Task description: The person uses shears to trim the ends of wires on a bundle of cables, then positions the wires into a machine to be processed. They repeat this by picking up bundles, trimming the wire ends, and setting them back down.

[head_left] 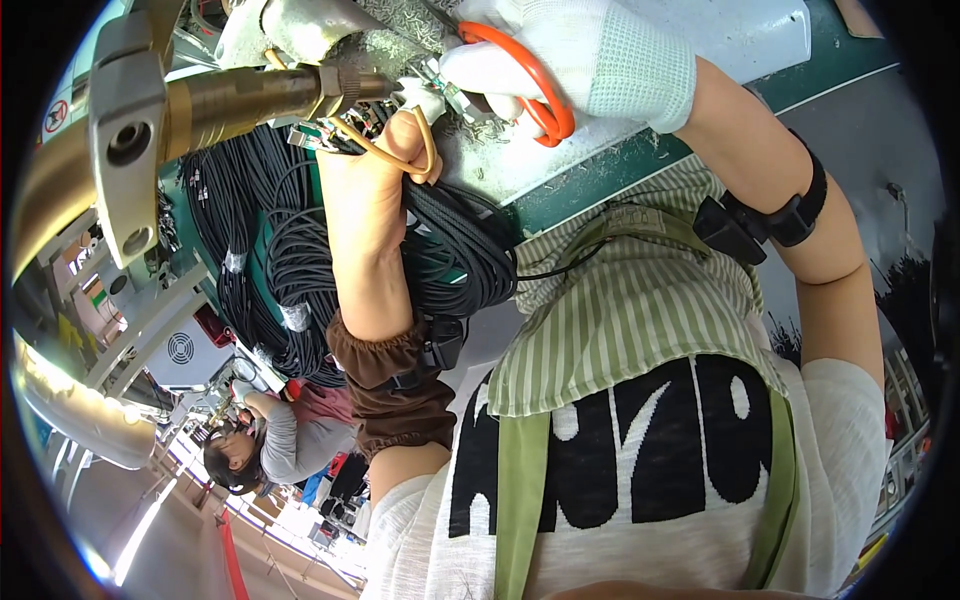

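The top edge crops the right hand (565, 45) and the worktop (565, 195), and gloved fingers cover part of the orange handle (541, 75). Whatever sits in the left hand (372, 170) — beside the tan loop (430, 137) — is too small to tell. The left forearm (368, 275) hides some black cables (300, 260); the co-worker's (290, 440) handwork is unreadable.

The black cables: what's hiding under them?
Bits of a green table show between the loops of black cables. Whatever else may lie right beneath can't be seen, because the loops cover it. The left arm also hides some of the cables.
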`<control>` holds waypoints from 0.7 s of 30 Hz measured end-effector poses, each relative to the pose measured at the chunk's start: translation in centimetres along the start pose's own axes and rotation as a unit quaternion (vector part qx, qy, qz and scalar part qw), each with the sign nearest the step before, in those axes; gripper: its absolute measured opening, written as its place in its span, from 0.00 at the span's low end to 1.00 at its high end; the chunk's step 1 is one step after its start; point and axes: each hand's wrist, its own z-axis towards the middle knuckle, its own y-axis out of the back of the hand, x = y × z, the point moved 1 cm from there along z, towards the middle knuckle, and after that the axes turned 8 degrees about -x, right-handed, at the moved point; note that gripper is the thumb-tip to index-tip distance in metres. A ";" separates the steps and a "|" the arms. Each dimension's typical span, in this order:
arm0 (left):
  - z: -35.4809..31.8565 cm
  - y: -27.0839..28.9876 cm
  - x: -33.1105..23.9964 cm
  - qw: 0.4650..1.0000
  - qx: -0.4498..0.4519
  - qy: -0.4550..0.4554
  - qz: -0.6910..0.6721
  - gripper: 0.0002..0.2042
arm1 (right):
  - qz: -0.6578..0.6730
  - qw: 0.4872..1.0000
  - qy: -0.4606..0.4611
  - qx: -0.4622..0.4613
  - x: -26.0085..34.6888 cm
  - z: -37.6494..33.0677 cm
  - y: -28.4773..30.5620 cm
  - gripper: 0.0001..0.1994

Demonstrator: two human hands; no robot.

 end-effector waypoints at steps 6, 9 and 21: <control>-0.4 -0.2 0.6 0.999 -0.043 -0.027 0.005 0.16 | -0.139 0.990 -0.022 -0.027 1.7 -0.4 -0.3 0.13; -0.5 -0.5 0.7 0.998 -0.041 -0.042 -0.004 0.16 | -0.082 0.996 -0.036 -0.025 1.4 -0.4 -0.3 0.14; -1.1 -1.3 0.4 0.994 -0.046 -0.086 0.039 0.15 | -0.055 0.998 -0.022 -0.009 1.0 -0.7 -0.2 0.13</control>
